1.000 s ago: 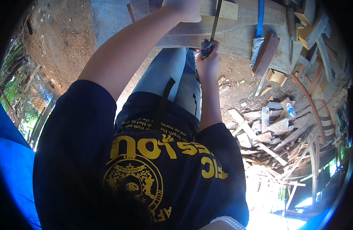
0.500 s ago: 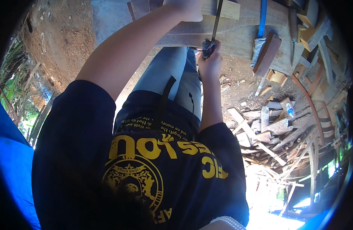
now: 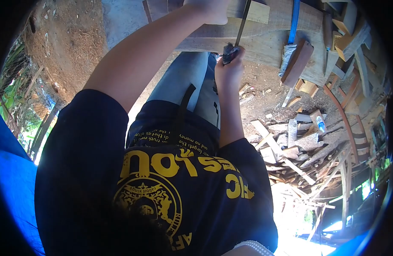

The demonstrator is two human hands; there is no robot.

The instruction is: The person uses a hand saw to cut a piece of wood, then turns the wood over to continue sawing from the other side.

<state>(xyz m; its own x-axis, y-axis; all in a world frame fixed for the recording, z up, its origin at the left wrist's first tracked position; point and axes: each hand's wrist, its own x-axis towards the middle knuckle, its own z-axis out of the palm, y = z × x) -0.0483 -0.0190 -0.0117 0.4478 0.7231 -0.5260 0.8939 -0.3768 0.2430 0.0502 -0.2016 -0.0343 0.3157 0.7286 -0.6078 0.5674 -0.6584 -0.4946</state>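
Note:
My right hand is wrapped round the handle of a long, narrow metal file, bound in dark plastic. The blade points away from me, over the edge of a wooden workpiece. At the top edge of the view is my left hand, by the wood; its fingers are cut off, so their grip does not show. Between the file and a blue strip lies a small pale wood block. Farther right, a blue tool with a wrapped grip lies beside a brown wooden block.
Offcuts crowd the bench's right end. Below, a heap of scrap wood covers the ground, with a plastic bottle on it. Curved wooden pieces stand at the right. Sawdust covers the ground at left.
My right hand and the file handle have shifted slightly left and toward me. My left hand stays in nearly the same place.

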